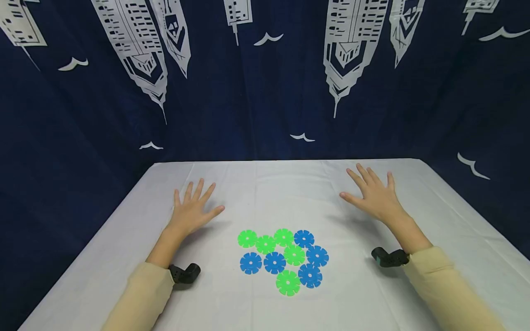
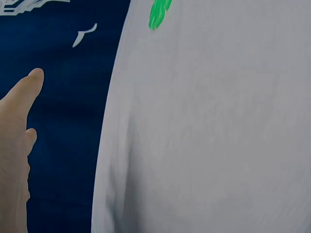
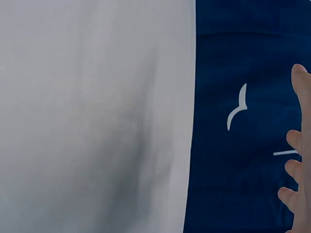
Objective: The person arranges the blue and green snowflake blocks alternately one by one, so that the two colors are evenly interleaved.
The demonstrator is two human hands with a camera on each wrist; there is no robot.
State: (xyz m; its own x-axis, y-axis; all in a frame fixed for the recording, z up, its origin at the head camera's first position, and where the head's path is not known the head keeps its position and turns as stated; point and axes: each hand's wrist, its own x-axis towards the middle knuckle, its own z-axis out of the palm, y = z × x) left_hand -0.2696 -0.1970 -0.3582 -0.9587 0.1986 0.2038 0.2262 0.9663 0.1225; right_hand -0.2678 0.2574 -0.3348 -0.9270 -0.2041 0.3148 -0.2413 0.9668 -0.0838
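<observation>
A cluster of flat notched discs lies on the white table (image 1: 265,188) in the head view: several green discs (image 1: 266,244) and several blue discs (image 1: 275,262), touching or overlapping. My left hand (image 1: 192,209) is spread flat, palm down, left of the cluster and holds nothing. My right hand (image 1: 373,192) is spread the same way to the right of it, also holding nothing. In the left wrist view the left hand (image 2: 14,145) shows at the left edge, with one green disc (image 2: 158,13) at the top. The right wrist view shows the fingers (image 3: 299,160) at the right edge.
A dark blue curtain (image 1: 265,78) printed with white buildings and birds hangs behind the table and around its sides. A black wrist camera mount (image 1: 184,273) sits under each cream sleeve. White tablecloth (image 2: 209,131) fills most of both wrist views.
</observation>
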